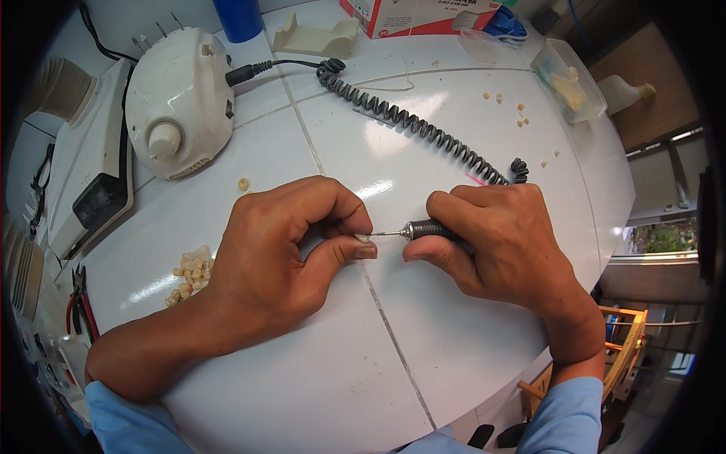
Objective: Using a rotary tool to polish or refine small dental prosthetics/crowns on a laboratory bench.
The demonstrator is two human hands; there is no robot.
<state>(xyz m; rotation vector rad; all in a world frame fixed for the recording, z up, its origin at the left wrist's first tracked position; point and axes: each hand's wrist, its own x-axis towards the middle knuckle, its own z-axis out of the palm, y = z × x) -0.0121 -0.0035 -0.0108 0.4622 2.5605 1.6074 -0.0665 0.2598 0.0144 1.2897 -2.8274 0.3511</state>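
My left hand [283,253] pinches a small whitish tooth-like piece [362,238] between thumb and forefinger; most of it is hidden by the fingertips. In my right hand [503,246] is a rotary handpiece [428,229] with a dark ribbed grip and a metal nose. Its thin metal bur [386,233] points left and reaches the piece at the left fingertips; whether it touches cannot be told. Beside my left wrist lies a pile of cream tooth-like pieces [194,271], partly covered by the forearm. A single similar piece [243,184] sits beyond the left knuckles.
A white control box [178,102] with a knob stands at the far left, its coiled black cord [416,125] crossing the white tabletop. Red-handled pliers [79,303] lie at the left. Loose pieces [520,115] are scattered far right, near a clear plastic container [571,83].
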